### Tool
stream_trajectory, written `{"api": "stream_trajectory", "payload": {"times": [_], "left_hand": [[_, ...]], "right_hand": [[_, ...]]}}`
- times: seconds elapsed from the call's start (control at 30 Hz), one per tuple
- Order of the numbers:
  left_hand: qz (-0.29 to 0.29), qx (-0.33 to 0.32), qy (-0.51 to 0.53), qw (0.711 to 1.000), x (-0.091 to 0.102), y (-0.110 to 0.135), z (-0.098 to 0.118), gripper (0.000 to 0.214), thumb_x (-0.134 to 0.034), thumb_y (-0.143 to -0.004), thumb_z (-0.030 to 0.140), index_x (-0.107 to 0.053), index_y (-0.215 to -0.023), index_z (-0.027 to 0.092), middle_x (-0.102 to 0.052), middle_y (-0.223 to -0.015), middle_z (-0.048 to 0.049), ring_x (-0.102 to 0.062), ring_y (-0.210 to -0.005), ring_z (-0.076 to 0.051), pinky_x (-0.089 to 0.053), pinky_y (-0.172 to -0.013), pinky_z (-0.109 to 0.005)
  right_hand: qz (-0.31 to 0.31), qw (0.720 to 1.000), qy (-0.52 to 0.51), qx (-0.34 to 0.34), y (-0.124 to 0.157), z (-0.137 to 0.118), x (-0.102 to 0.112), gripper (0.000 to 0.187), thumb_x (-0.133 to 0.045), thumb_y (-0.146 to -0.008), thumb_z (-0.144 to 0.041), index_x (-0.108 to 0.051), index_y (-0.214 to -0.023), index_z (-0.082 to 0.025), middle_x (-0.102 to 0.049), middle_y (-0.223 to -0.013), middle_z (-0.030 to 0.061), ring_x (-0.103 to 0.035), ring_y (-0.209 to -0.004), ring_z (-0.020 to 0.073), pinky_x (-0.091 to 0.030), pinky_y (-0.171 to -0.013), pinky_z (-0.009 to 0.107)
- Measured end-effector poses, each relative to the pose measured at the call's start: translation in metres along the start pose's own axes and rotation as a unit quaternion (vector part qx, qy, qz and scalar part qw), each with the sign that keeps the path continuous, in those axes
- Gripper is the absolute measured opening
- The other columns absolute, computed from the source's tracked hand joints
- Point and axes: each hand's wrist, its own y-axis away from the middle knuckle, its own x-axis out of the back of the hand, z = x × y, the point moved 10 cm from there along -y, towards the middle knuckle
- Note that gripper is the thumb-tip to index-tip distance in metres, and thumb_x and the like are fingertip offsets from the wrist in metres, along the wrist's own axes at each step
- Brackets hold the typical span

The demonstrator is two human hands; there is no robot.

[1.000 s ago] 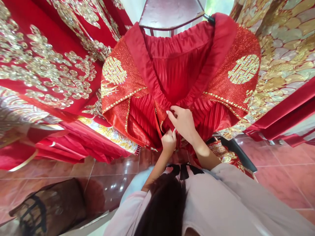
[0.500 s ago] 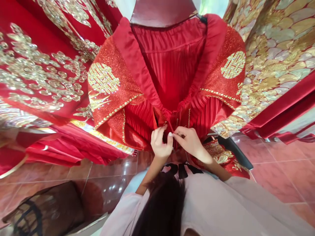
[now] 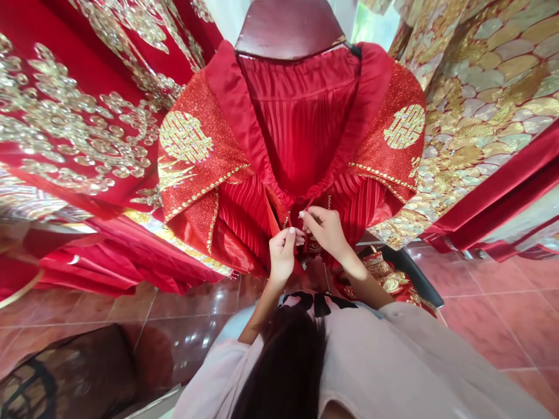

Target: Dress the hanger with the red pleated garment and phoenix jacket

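Note:
A red pleated garment (image 3: 301, 134) with glittery shoulder panels hangs in front of me on a dark reddish-brown hanger (image 3: 290, 29). Its shoulders carry round gold emblems (image 3: 186, 137) and beaded edging. At the bottom of the gathered neckline, a thin red cord (image 3: 289, 219) runs down into my left hand (image 3: 283, 251), whose thumb and fingers are pinched together. Slightly higher and to the right, my right hand (image 3: 327, 231) pinches at the cord close to the neckline, thumb against fingertips. The cord between the fingers is mostly hidden.
Gold-beaded red fabric (image 3: 78, 122) hangs at the left, and a gold scale-patterned garment (image 3: 493, 99) at the right. Folded red and gold cloth (image 3: 388, 273) lies beside a black edge below. A brown bag (image 3: 74, 366) sits on the tiled floor (image 3: 484, 326).
My hands have drawn apart: the right has risen toward the neckline, the left is slightly lower. The garment appears a little lower in view.

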Motion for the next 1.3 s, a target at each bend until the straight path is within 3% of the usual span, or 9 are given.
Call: {"api": "stream_trajectory", "payload": {"times": [0.07, 0.27, 0.43, 0.53, 0.6, 0.8, 1.07, 1.2, 1.3], "left_hand": [[-0.017, 0.025, 0.014, 0.999, -0.008, 0.008, -0.005, 0.051, -0.060, -0.079, 0.062, -0.067, -0.067, 0.013, -0.062, -0.058, -0.0041, -0.058, -0.054, -0.012, -0.047, -0.056, -0.021], [-0.020, 0.068, 0.070, 0.995, -0.018, 0.018, -0.018, 0.052, -0.069, -0.072, 0.060, -0.064, -0.054, 0.011, -0.057, -0.051, -0.0019, -0.051, -0.049, -0.010, -0.043, -0.051, -0.020], [0.024, 0.071, 0.131, 0.989, -0.005, 0.016, -0.025, 0.036, -0.079, -0.065, 0.047, -0.073, -0.079, 0.015, -0.068, -0.076, -0.0038, -0.063, -0.068, -0.015, -0.052, -0.066, -0.025], [0.089, 0.012, 0.102, 0.991, 0.016, 0.014, -0.013, 0.031, -0.068, -0.079, 0.046, -0.073, -0.083, 0.015, -0.069, -0.092, -0.0083, -0.066, -0.083, -0.019, -0.053, -0.073, -0.027], [0.114, -0.067, 0.024, 0.991, 0.025, 0.013, 0.009, 0.031, -0.061, -0.086, 0.042, -0.074, -0.080, 0.015, -0.069, -0.094, -0.0099, -0.065, -0.090, -0.019, -0.052, -0.080, -0.029], [0.101, -0.249, -0.169, 0.948, 0.009, -0.002, 0.072, 0.012, -0.070, -0.080, 0.028, -0.077, -0.089, 0.022, -0.064, -0.085, -0.0048, -0.060, -0.085, -0.016, -0.051, -0.079, -0.028], [0.080, -0.092, -0.004, 0.993, -0.002, -0.019, 0.046, 0.009, -0.067, -0.078, 0.020, -0.068, -0.085, 0.014, -0.069, -0.095, -0.0085, -0.067, -0.081, -0.016, -0.055, -0.076, -0.027], [0.120, -0.068, 0.086, 0.987, 0.010, -0.014, 0.036, 0.026, -0.077, -0.068, 0.020, -0.054, -0.081, 0.016, -0.066, -0.073, -0.0002, -0.065, -0.064, -0.012, -0.053, -0.065, -0.022], [0.104, -0.004, 0.171, 0.980, 0.010, -0.018, 0.022, 0.044, -0.084, -0.059, 0.025, -0.046, -0.079, 0.018, -0.057, -0.057, 0.0074, -0.059, -0.052, -0.007, -0.050, -0.057, -0.017]], "right_hand": [[-0.005, 0.997, -0.060, -0.038, 0.009, 0.007, -0.007, 0.034, -0.053, -0.087, -0.037, -0.060, -0.063, -0.014, -0.063, -0.061, 0.0023, -0.057, -0.056, 0.0096, -0.041, -0.055, 0.018], [-0.067, 0.959, -0.239, -0.134, 0.027, 0.014, -0.025, 0.028, -0.069, -0.072, -0.041, -0.067, -0.074, -0.013, -0.064, -0.061, 0.0014, -0.051, -0.044, 0.0084, -0.038, -0.041, 0.018], [-0.013, 0.959, -0.257, -0.121, 0.029, 0.011, -0.017, 0.024, -0.069, -0.071, -0.037, -0.068, -0.076, -0.014, -0.068, -0.068, 0.0030, -0.062, -0.058, 0.0132, -0.050, -0.052, 0.022], [0.017, 0.969, -0.225, -0.098, 0.031, 0.010, -0.011, 0.021, -0.068, -0.074, -0.035, -0.067, -0.076, -0.015, -0.069, -0.071, 0.0039, -0.066, -0.067, 0.0146, -0.053, -0.065, 0.024], [0.027, 0.974, -0.209, -0.083, 0.031, 0.009, -0.010, 0.018, -0.067, -0.075, -0.033, -0.067, -0.076, -0.015, -0.069, -0.071, 0.0037, -0.066, -0.068, 0.0145, -0.053, -0.069, 0.024], [-0.006, 0.986, -0.156, -0.058, 0.028, 0.004, -0.017, 0.016, -0.061, -0.078, -0.030, -0.066, -0.074, -0.015, -0.068, -0.071, 0.0023, -0.063, -0.065, 0.0133, -0.051, -0.064, 0.022], [-0.015, 0.992, -0.120, -0.041, 0.027, 0.001, -0.014, 0.019, -0.058, -0.082, -0.031, -0.065, -0.076, -0.015, -0.068, -0.073, 0.0031, -0.063, -0.067, 0.0140, -0.049, -0.065, 0.023], [-0.026, 0.988, -0.146, -0.050, 0.027, 0.000, -0.018, 0.017, -0.060, -0.080, -0.031, -0.065, -0.074, -0.015, -0.067, -0.069, 0.0027, -0.063, -0.063, 0.0136, -0.049, -0.062, 0.022], [-0.030, 0.989, -0.141, -0.046, 0.028, -0.004, -0.018, 0.018, -0.060, -0.080, -0.030, -0.064, -0.072, -0.015, -0.067, -0.066, 0.0025, -0.063, -0.061, 0.0134, -0.049, -0.060, 0.021]]}}
